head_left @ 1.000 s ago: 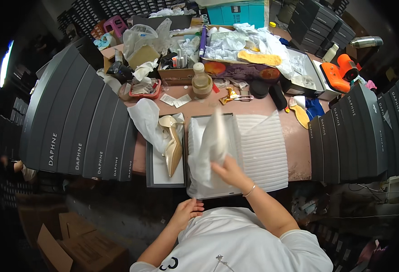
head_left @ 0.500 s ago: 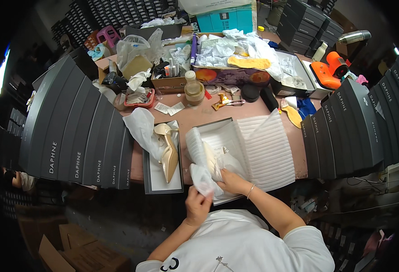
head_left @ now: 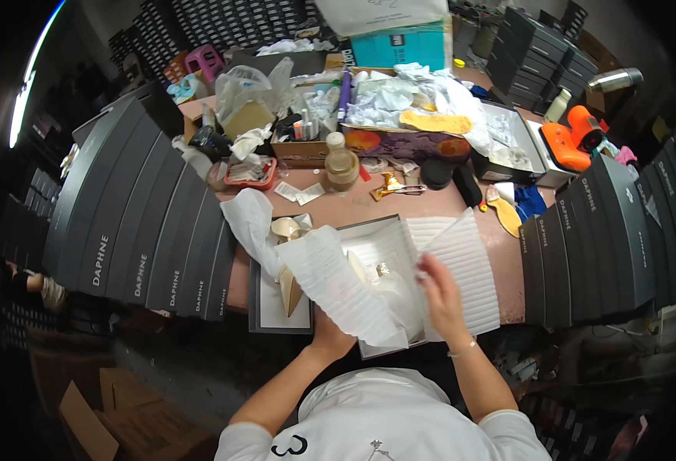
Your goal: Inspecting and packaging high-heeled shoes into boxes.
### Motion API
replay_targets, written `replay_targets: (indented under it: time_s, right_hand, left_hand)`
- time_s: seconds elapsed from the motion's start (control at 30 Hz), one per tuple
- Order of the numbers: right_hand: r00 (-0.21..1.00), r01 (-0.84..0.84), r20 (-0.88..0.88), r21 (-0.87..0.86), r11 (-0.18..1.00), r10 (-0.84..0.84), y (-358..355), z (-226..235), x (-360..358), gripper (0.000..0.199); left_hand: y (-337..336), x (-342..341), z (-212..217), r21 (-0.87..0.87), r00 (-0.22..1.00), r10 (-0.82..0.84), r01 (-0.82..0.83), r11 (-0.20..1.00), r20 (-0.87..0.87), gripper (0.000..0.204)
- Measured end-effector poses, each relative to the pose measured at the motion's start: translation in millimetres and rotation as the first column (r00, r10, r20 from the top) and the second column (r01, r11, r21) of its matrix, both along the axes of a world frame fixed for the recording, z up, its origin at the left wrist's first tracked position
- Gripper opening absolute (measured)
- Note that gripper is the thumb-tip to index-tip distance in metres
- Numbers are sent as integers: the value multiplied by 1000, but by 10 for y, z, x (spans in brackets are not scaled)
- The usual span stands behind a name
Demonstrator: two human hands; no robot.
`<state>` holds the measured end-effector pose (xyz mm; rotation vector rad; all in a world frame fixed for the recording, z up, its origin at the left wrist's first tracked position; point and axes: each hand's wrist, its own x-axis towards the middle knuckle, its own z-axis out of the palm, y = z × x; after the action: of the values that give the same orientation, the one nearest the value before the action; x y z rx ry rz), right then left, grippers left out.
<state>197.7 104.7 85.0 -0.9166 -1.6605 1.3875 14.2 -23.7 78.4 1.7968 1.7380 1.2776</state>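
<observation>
In front of me an open shoe box (head_left: 393, 224) holds a cream shoe (head_left: 358, 266), partly seen, with clear wrapping and a small pale ornament beside it. A white ribbed foam sheet (head_left: 336, 278) is folded over the box's left side. My left hand (head_left: 332, 336) is at that sheet's lower edge, its fingers hidden behind it. Over the box's right side my right hand (head_left: 441, 296) is raised, blurred, fingers stretched and holding nothing. Under it lies another part of the foam sheet (head_left: 472, 269). To the left, a gold pointed shoe (head_left: 290, 290) lies in a dark box (head_left: 256, 303), partly covered by foam.
Stacks of dark shoe boxes stand at left (head_left: 122, 223) and right (head_left: 595, 238). Behind are a glue jar (head_left: 342, 167), a red basket (head_left: 251, 174), a carton (head_left: 407, 146) heaped with crumpled paper, a yellow insole (head_left: 503, 215) and an orange device (head_left: 564, 146).
The foam's left part has been unfolded and now spreads over toward the gold shoe. My right hand has left the box's contents and risen to the right. My left hand has moved forward slightly.
</observation>
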Motion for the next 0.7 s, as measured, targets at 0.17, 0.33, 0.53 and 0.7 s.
replay_targets:
  time_s: [0.17,0.33,0.53,0.7]
  right_hand:
    - [934,-346,225,385,856,277,-447,856,-199,47]
    - [638,-518,731,175,838,242,-445,-657,-242,69]
    - [683,-611,627,210,764,374,-235,14,-412,80]
    - [819,-564,-222,-489,666,530,118,315,-539,83]
  left_hand:
    - [649,11,-407,-414,883,-333,182,892,-330,30]
    - [345,-696,-203,95,778,566,-564,821,-274,54]
    - [-35,-1260,-390,-414,812,583,-541,732,-31,48]
    - [-501,-1002,128,-77,976,35,-53,996,-216,48]
